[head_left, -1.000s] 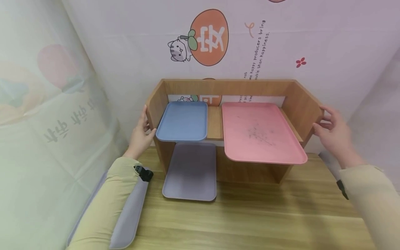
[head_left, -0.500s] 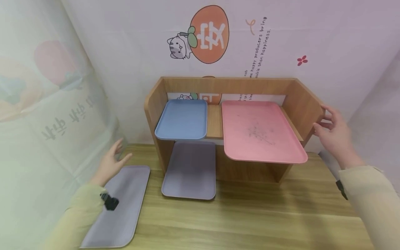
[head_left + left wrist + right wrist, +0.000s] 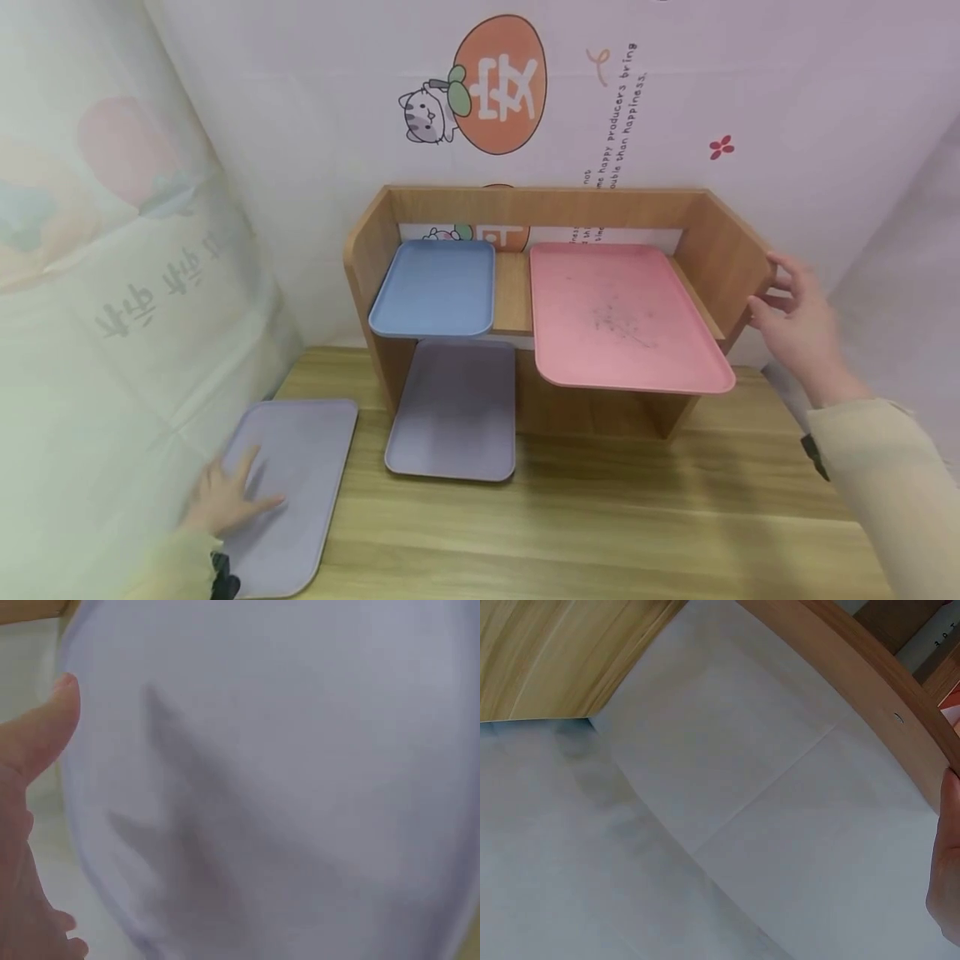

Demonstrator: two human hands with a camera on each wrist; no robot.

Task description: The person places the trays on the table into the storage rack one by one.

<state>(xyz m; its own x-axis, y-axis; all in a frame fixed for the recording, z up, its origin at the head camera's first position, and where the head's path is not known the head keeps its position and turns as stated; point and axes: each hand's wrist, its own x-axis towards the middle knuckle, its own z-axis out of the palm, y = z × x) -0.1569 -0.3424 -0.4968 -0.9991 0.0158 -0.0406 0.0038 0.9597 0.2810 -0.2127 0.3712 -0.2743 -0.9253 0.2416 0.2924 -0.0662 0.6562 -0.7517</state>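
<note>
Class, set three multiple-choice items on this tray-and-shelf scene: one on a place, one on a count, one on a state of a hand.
1. Where does the pink plastic tray lie?
A. on the wooden shelf unit's upper board
B. on the wooden table
C. against the wall

2. How many trays are in view?
A. two
B. three
C. four

3. How is the left hand?
A. curled round a cup
B. flat, fingers spread, on the grey plastic tray at the left
C. on the shelf unit

Key: 1 A, it overhangs the board's front edge. 2 C, blue, pink and two grey. 3 B, fingers lie straight on the tray.
</note>
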